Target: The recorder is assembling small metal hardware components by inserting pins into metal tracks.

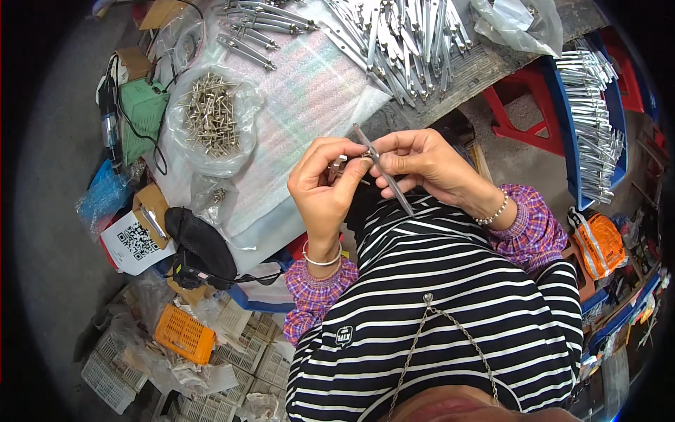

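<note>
I see left hand (325, 190) pinching small metal fitting (336, 169); right hand (422, 163) pinching thin silver metal strip (385, 176), ends meeting for alignment above tabletop (309, 91).

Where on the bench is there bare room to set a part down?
Bare sheet lies between the bag of screws and the metal strip pile, just beyond both hands. The far edge and the blue bin on the right are crowded.

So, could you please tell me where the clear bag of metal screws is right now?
In the head view, the clear bag of metal screws lies on the table's plastic sheet, upper left of the left hand, beside the green box.
</note>
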`<state>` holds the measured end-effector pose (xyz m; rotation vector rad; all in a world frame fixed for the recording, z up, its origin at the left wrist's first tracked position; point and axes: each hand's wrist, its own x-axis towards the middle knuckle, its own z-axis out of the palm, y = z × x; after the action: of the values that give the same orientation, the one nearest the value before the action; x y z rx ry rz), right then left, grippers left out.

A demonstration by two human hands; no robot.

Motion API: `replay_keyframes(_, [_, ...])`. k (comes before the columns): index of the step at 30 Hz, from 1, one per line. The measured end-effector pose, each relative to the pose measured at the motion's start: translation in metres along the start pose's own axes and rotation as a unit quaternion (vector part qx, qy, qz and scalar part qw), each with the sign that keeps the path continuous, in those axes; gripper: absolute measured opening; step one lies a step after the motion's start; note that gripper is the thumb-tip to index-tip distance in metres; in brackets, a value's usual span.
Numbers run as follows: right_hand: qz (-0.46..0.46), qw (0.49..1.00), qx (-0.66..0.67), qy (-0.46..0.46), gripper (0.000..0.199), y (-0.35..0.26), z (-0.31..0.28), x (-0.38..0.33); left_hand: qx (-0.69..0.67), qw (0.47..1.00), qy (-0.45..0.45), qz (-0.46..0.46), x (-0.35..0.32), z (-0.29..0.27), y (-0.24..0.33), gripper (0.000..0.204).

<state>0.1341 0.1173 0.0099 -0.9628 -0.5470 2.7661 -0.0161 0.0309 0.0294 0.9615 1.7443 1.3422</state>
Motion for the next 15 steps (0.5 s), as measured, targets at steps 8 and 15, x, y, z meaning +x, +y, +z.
replay_keyframes(8, [0.017, 1.0, 0.02, -0.014, 0.028, 0.0001, -0.002, 0.0, 0.061, 0.996, 0.004, 0.072, 0.0011, -0.0002, 0.0013, 0.015])
replay_keyframes(15, [0.014, 1.0, 0.01, -0.009, 0.027, 0.0008, -0.0028, 0.0007, 0.15, 0.98, 0.002, 0.13, -0.0004, 0.0011, 0.0063, 0.019])
